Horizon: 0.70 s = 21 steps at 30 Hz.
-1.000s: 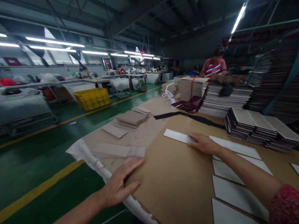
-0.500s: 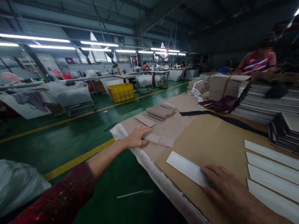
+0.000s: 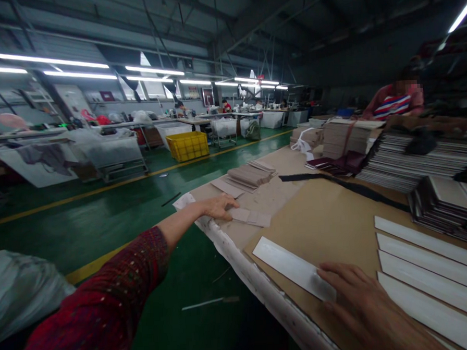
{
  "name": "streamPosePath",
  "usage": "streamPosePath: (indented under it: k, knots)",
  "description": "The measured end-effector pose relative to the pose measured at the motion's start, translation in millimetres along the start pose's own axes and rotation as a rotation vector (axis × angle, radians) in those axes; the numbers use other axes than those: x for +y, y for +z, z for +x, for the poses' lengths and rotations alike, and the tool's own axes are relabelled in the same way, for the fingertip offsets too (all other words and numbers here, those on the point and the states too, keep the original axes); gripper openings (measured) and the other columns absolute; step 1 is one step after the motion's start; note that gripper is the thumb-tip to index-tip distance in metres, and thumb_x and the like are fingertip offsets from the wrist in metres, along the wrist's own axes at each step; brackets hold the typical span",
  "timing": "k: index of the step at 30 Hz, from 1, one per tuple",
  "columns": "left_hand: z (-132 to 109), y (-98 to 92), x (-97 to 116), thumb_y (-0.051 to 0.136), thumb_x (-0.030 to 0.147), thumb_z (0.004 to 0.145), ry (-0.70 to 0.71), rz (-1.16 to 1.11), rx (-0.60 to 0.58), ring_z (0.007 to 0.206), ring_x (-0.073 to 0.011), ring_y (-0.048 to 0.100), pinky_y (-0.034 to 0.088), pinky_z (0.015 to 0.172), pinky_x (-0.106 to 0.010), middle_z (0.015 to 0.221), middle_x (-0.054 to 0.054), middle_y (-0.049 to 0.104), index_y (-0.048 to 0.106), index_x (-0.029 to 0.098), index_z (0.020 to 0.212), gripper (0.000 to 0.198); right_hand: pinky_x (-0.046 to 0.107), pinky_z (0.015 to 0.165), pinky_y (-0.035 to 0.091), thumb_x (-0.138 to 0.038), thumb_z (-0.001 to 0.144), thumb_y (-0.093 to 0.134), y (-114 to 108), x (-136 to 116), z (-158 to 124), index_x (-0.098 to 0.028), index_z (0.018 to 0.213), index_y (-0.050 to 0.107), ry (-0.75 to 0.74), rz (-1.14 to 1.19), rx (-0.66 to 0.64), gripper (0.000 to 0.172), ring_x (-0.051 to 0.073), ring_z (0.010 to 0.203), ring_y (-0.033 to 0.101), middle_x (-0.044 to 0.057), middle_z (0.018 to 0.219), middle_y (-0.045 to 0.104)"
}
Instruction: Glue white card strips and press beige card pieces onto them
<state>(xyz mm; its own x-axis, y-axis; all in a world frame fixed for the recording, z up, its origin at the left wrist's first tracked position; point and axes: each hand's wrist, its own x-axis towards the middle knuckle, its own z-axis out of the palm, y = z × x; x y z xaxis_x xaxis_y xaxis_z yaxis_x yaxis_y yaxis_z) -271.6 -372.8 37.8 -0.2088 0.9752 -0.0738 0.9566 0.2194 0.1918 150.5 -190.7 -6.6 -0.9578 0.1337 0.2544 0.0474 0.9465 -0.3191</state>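
Stretched out to the table's left edge, my left hand (image 3: 220, 206) has its fingers bent at the end of some thin beige pieces (image 3: 251, 217); whether it grips one is hard to see. My right hand (image 3: 352, 289) is spread over the near end of a white strip (image 3: 287, 263), which lies flat on a tan board (image 3: 321, 212). Several more white strips (image 3: 430, 274) lie side by side on the board, right of my right hand. Beyond my left hand sits a pile of beige pieces (image 3: 251, 175).
A black band (image 3: 343, 182) crosses the board's far side. Tall stacks of panels (image 3: 420, 157) and dark folded pieces (image 3: 446, 205) fill the right. A person (image 3: 396, 101) is behind them. A yellow crate (image 3: 187, 146) is on the green floor.
My left hand has shifted slightly, with its forearm and sleeve reaching further forward. My right hand has moved a little right and down, uncovering more of the white strip.
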Motion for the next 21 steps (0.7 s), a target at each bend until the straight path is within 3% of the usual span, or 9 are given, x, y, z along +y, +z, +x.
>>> streamPosePath:
  k: [9, 12, 16, 21]
  knots:
    - [-8.5, -10.0, 6.5, 0.074, 0.028, 0.068, -0.035, -0.016, 0.059, 0.118, -0.0271, 0.058, 0.040, 0.107, -0.035, 0.121, -0.005, 0.068, 0.069, 0.020, 0.113, 0.046, 0.059, 0.091, 0.058, -0.040, 0.091, 0.053, -0.1, 7.4, -8.8, -0.037, 0.122, 0.070, -0.009, -0.017, 0.072, 0.036, 0.034, 0.116, 0.064, 0.006, 0.130, 0.067]
    - [-11.4, -17.9, 14.8, 0.069, 0.025, 0.069, -0.050, -0.021, 0.116, 0.110, -0.0271, 0.061, 0.045, 0.098, -0.035, 0.117, -0.008, 0.067, 0.066, 0.016, 0.113, 0.045, 0.059, 0.090, 0.058, -0.041, 0.093, 0.051, -2.2, 8.7, -4.1, -0.036, 0.123, 0.070, -0.037, -0.021, 0.130, 0.036, 0.034, 0.115, 0.065, 0.007, 0.131, 0.067]
    - [-13.8, -21.2, 57.4, 0.065, 0.024, 0.069, 0.036, -0.039, 0.163, 0.099, -0.0255, 0.062, 0.049, 0.089, -0.034, 0.110, -0.010, 0.065, 0.061, 0.012, 0.113, 0.046, 0.057, 0.098, 0.055, -0.043, 0.096, 0.049, -12.6, -8.9, 11.1, -0.032, 0.133, 0.062, 0.001, 0.016, 0.248, 0.040, 0.032, 0.124, 0.059, 0.008, 0.138, 0.061]
    - [-15.7, -10.8, 139.3, 0.068, 0.030, 0.072, 0.401, -0.106, 0.124, 0.097, -0.0246, 0.061, 0.050, 0.088, -0.035, 0.107, -0.008, 0.063, 0.058, 0.017, 0.113, 0.044, 0.056, 0.108, 0.047, -0.036, 0.098, 0.053, -24.6, -38.3, 32.8, -0.024, 0.141, 0.051, -0.025, -0.013, 0.261, 0.045, 0.031, 0.133, 0.050, 0.011, 0.148, 0.052]
